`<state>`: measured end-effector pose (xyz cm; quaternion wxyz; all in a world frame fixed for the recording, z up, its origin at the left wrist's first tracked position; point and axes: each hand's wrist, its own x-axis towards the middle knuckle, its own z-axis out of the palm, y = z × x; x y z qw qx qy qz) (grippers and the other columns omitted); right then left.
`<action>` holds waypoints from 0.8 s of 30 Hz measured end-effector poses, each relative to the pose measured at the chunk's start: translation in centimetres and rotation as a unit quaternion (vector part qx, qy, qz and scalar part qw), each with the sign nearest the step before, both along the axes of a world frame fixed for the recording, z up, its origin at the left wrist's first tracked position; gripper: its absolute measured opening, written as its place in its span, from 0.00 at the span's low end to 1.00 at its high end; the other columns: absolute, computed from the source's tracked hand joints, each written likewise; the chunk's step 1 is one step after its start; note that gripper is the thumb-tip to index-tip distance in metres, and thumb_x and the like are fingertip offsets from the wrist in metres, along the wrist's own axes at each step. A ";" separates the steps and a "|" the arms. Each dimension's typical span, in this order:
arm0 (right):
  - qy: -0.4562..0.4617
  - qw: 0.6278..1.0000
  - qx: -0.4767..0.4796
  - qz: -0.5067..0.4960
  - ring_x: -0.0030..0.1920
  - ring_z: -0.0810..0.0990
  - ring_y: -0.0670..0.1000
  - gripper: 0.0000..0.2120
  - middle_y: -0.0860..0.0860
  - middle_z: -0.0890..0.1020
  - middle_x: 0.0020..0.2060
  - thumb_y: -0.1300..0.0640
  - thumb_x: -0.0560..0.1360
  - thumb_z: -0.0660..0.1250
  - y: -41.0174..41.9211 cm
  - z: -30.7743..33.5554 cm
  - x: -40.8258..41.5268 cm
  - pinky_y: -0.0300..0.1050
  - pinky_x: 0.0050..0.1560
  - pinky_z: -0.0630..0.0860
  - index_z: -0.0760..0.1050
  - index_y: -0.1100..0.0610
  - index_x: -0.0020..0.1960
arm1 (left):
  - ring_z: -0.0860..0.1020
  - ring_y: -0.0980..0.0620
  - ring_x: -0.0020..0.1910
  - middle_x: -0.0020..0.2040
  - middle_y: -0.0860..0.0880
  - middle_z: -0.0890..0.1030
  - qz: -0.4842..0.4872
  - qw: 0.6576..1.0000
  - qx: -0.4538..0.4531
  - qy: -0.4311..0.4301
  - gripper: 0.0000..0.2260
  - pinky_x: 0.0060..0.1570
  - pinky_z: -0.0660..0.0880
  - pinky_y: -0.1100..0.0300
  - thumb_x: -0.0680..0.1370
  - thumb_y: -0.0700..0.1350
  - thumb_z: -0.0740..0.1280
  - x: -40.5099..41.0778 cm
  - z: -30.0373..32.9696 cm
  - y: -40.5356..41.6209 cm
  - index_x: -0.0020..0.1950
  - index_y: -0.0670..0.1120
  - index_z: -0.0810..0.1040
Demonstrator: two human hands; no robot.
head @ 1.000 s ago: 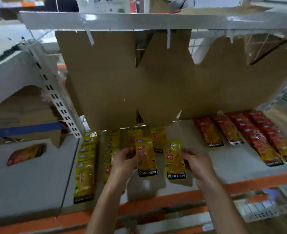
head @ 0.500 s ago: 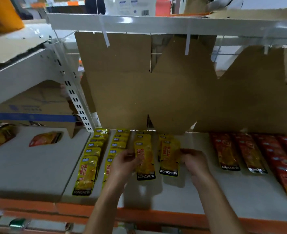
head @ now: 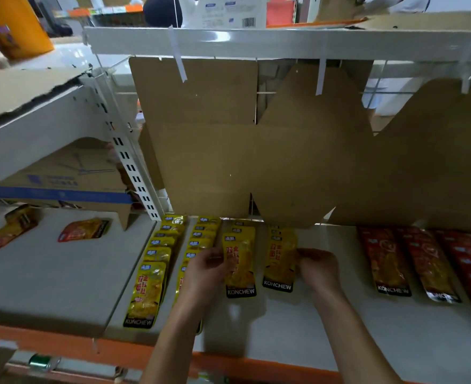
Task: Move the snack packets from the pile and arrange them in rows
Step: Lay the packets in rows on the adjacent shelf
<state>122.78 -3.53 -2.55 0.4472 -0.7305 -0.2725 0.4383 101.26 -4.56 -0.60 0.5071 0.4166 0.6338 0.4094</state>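
Pinching 2 yellow packets (head: 240,268) (both hands (head: 205,273))

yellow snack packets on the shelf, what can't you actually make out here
- Second row of yellow packets, head view: the front ones are hidden under the left hand.
- Back of the rows: covered by the hanging cardboard, so their count is unknown.
- Right hand: its fingertips are behind the packet, so the grip is unclear.
- Red packets: cut off by the right edge.
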 end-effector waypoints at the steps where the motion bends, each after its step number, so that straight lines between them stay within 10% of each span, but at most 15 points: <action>1: 0.000 1.000 -0.004 0.001 0.35 0.82 0.50 0.06 0.50 0.84 0.32 0.66 0.69 0.72 0.0 0.0 0.0 0.42 0.39 0.76 0.85 0.57 0.40 | 0.85 0.54 0.42 0.40 0.52 0.86 0.003 1.000 0.001 0.003 0.07 0.40 0.77 0.60 0.74 0.40 0.75 0.0 0.0 0.0 0.47 0.50 0.82; 24: -0.154 0.986 -0.022 0.067 0.45 0.78 0.53 0.04 0.48 0.81 0.41 0.53 0.71 0.70 -0.7 -0.2 0.0 0.46 0.46 0.74 0.81 0.50 0.46 | 0.82 0.51 0.42 0.42 0.50 0.84 -0.047 0.954 0.097 0.281 0.04 0.43 0.80 0.50 0.78 0.42 0.66 1.9 -0.4 1.2 0.47 0.50 0.80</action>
